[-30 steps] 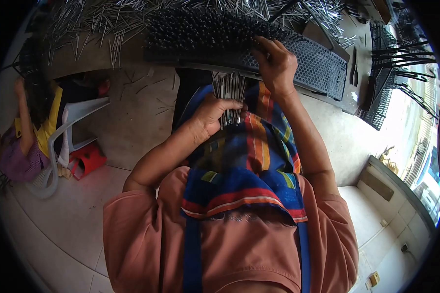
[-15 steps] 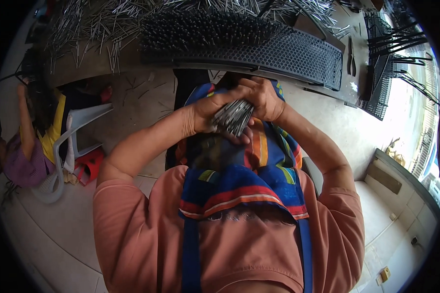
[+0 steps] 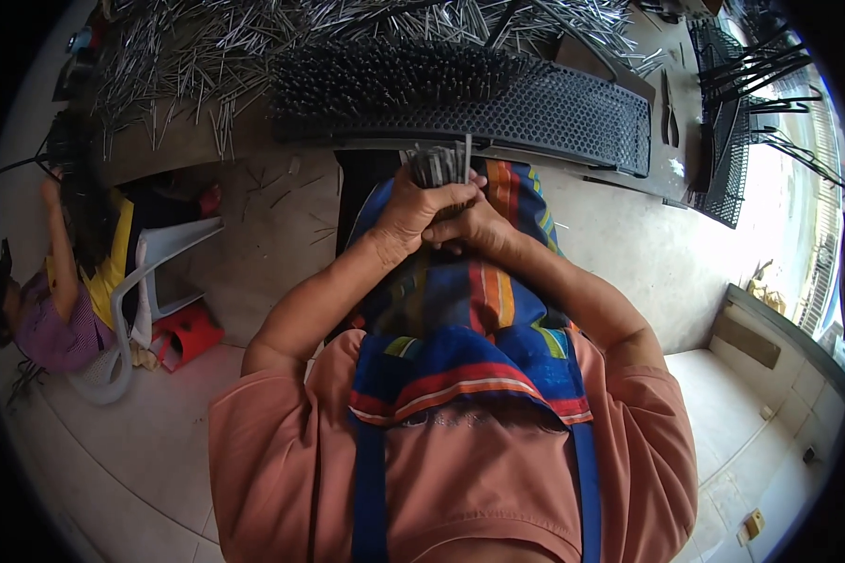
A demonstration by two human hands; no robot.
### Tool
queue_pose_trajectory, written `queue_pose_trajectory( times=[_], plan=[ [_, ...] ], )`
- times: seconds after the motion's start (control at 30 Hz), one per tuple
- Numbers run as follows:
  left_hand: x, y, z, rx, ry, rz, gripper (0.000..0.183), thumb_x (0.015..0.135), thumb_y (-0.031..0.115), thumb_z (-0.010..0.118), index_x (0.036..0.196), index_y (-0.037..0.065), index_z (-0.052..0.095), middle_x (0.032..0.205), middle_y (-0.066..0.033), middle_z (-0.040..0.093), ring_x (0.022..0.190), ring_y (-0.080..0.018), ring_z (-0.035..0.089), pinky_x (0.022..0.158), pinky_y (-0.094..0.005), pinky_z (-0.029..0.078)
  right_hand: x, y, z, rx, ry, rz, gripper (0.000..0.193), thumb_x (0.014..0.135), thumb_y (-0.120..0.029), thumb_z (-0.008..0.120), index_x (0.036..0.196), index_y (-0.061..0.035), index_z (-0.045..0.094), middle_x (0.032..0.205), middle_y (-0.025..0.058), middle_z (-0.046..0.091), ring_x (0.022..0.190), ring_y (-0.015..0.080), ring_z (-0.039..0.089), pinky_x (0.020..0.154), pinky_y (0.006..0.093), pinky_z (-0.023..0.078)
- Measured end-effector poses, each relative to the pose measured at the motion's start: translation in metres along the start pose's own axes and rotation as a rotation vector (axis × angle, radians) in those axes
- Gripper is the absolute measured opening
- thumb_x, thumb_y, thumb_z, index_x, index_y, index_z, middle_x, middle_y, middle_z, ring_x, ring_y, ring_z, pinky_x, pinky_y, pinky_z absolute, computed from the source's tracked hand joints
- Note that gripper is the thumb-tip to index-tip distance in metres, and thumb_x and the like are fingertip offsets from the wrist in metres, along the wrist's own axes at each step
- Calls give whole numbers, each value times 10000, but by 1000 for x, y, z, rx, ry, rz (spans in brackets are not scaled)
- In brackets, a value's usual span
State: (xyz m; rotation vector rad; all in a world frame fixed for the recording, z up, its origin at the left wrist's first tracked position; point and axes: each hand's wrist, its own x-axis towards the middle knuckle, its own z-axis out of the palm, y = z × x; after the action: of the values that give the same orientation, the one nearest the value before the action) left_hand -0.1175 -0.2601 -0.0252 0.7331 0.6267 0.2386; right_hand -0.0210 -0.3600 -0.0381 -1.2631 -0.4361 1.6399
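A bundle of thin grey metal rods (image 3: 438, 165) stands upright between my hands, over my lap in front of the table edge. One rod sticks up higher than the others. My left hand (image 3: 409, 212) is closed round the bundle from the left. From the right, my right hand (image 3: 471, 221) wraps around its lower part, the fingers of both hands overlapping. Just beyond lies a long black perforated tray (image 3: 591, 111). Dark rods (image 3: 394, 77) stand packed in the holes of its left and middle part.
Loose metal rods (image 3: 178, 70) lie heaped across the table (image 3: 160, 148). Pliers (image 3: 669, 108) rest right of the tray, near black perforated racks with hooks (image 3: 723, 188). At the left, another person (image 3: 61, 319) sits on a pale plastic chair (image 3: 127, 281), with a red container (image 3: 191, 335) beside it.
The bundle has gone from tilted and low to upright, and both hands have shifted with it. My right hand has moved from above the bundle to its lower end.
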Motion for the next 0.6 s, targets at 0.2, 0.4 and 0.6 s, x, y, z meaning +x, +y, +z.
queue_pose_trajectory(
  times=[0.2, 0.4, 0.6],
  plan=[
    [-5, 1, -9, -85, -80, -117, 219, 786, 42, 684, 994, -3, 637, 817, -115, 682, 820, -229, 693, 722, -338, 585, -28, -27, -55, -606, -198, 111, 613, 653, -255, 818, 1157, 12, 593, 976, 111, 662, 910, 217, 626, 807, 318, 493],
    [-24, -19, -11, -120, -193, -334, 327, 746, -70, 686, 1063, -10, 632, 835, -99, 680, 695, -210, 677, 663, -351, 592, -31, -36, -57, -55, 12, -45, 349, 807, -145, 712, 1107, 15, 629, 980, 78, 667, 889, 175, 628, 791, 305, 504],
    [-20, -15, -2, 88, -29, -184, 346, 753, -89, 658, 1085, 4, 630, 861, -81, 679, 728, -198, 685, 646, -333, 594, -23, -21, -45, 234, 231, 32, 71, 836, -86, 700, 875, -46, 655, 707, 11, 611, 535, 59, 514, 455, 194, 341]
  ],
)
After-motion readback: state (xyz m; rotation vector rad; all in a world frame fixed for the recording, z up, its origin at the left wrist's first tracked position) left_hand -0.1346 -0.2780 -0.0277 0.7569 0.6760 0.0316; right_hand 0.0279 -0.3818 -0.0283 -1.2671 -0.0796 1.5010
